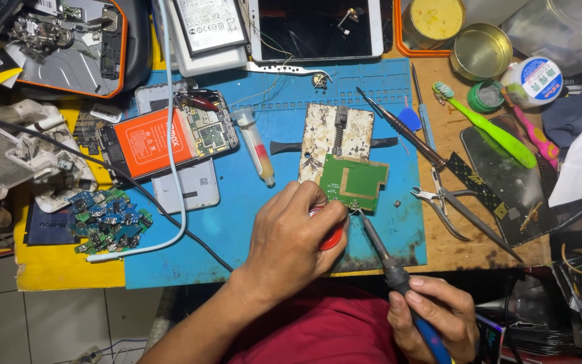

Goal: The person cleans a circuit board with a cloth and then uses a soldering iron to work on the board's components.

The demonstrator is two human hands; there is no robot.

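The right hand [434, 311] pinches a soldering iron [385, 259], its tip at the near edge of a green circuit board [351, 180] clamped in a speckled board holder [335, 138]. The left hand [289, 241] curls around a red spool [332, 237] just beside that edge. Bare blue mat [250, 229] lies left. Far right, an open round tin [481, 51] shows nothing inside.
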